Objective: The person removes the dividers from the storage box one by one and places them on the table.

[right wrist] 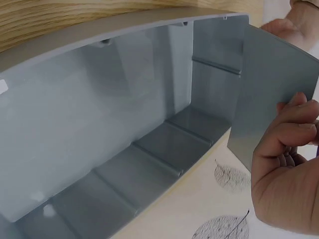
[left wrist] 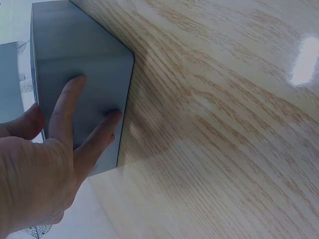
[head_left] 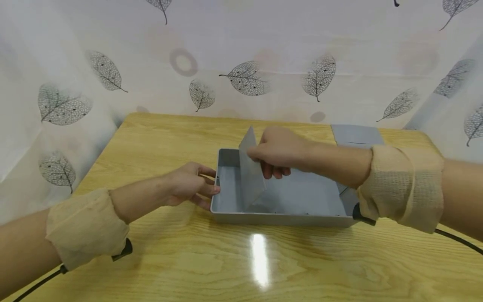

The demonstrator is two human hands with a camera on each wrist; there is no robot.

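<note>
A shallow grey plastic tray (head_left: 309,191) lies on the wooden table, its long side across the head view. Thin ribs run down its inner wall in the right wrist view. My left hand (head_left: 192,184) is at the tray's left end; in the left wrist view its spread fingers (left wrist: 62,112) press on the outer end wall, with one fingertip at the rim. Between thumb and curled fingers, my right hand (head_left: 277,151) pinches a flat grey divider panel (head_left: 249,167). That panel stands upright across the tray near its left end, its top above the rim.
Flat grey panels (head_left: 356,135) lie behind the tray at the back right, partly hidden by the right forearm. A white curtain (head_left: 264,37) with leaf prints hangs behind the wooden table (head_left: 170,251). Black cables (head_left: 458,239) trail from both wrist cameras.
</note>
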